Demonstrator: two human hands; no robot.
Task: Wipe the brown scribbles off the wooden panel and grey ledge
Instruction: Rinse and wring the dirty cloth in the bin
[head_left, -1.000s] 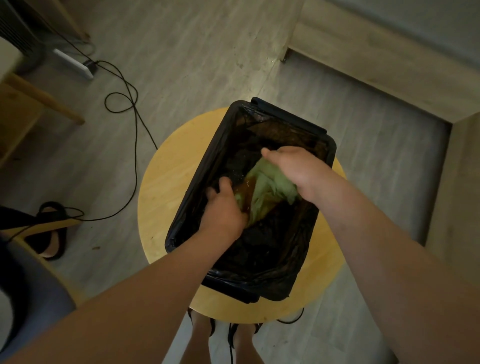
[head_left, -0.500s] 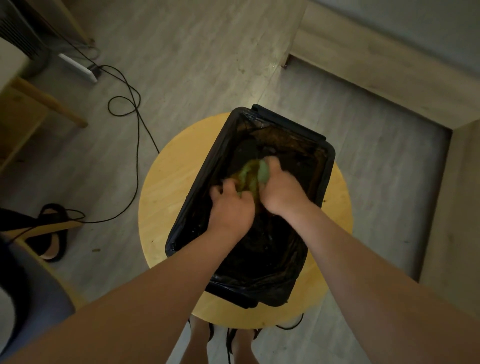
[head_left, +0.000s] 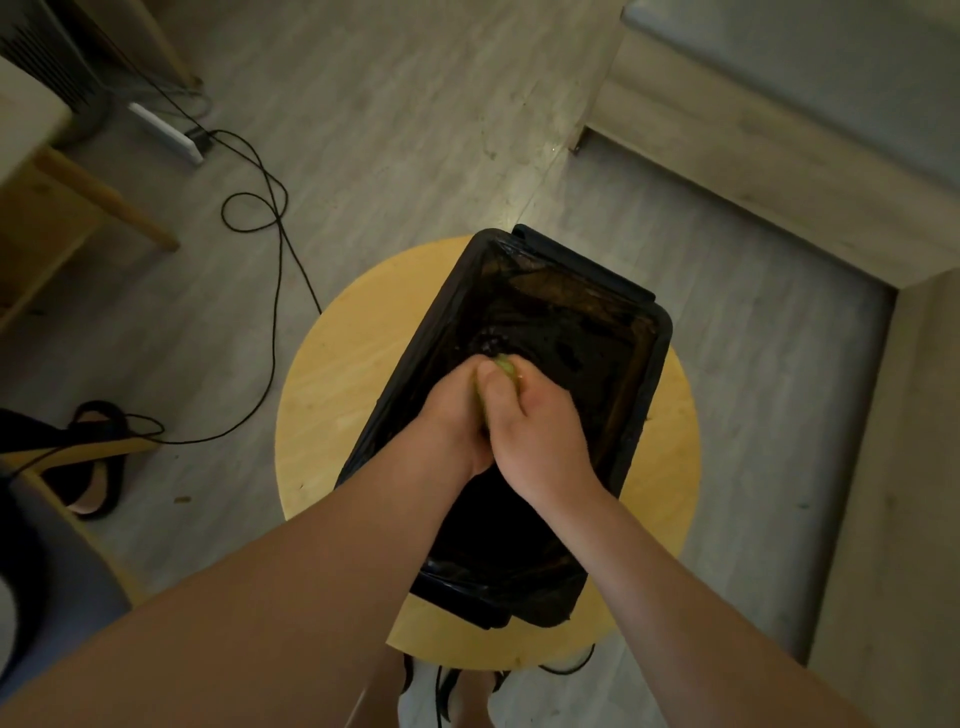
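Observation:
A green cloth (head_left: 503, 366) is bunched tight between both my hands, with only a small bit showing above my fingers. My left hand (head_left: 451, 415) and my right hand (head_left: 535, 431) press together around it, over a black tub (head_left: 644, 395) lined with a black bag and holding dark water. The tub stands on a round yellow wooden stool (head_left: 343, 395). A pale wooden panel (head_left: 737, 150) and a grey ledge (head_left: 831, 57) run along the upper right. No scribbles can be made out on them.
A black cable (head_left: 270, 218) loops over the grey floor from a white power strip (head_left: 166, 132) at upper left. A wooden table leg (head_left: 104, 202) and a sandal (head_left: 98, 467) lie at the left. My feet (head_left: 467, 696) show under the stool.
The cloth was spread open and hanging from my right hand; now both hands have closed together and squeezed it into a small wad over the tub.

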